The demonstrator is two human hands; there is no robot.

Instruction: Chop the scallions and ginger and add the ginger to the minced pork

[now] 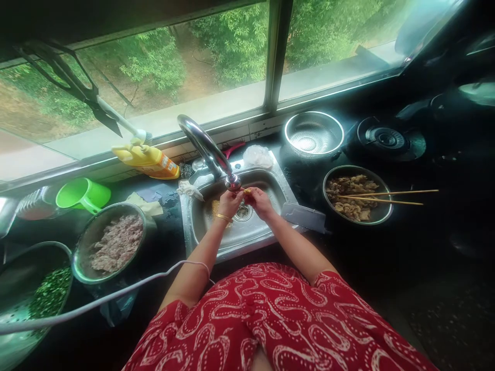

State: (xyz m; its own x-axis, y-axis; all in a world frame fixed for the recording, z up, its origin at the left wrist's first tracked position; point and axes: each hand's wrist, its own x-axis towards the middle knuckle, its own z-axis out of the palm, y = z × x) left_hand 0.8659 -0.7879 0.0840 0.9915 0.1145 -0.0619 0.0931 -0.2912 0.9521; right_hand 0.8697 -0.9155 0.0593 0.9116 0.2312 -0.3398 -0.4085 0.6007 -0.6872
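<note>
Both hands are over the metal sink (266, 237), just below the chrome faucet (199, 139). My left hand (230, 203), with a gold-coloured bangle at the wrist, has its fingers closed at the faucet's mouth. My right hand (261, 203) pinches a small yellow piece (246, 190) close to the left fingertips; its kind is too small to tell. The left fingers appear to meet the same piece. Some yellowish-brown stuff (215, 207) lies in the sink's left part, partly hidden by the left hand. The drain (243, 212) shows between the hands.
On the left stand a bowl of minced meat (119, 242), a bowl of chopped greens (50, 293), a green mug (83, 195) and a yellow bottle (149, 162). A white cable (135, 289) crosses my left arm. Rightward are a cleaver (303, 216), a strainer (314, 134) and a food bowl with chopsticks (402, 194).
</note>
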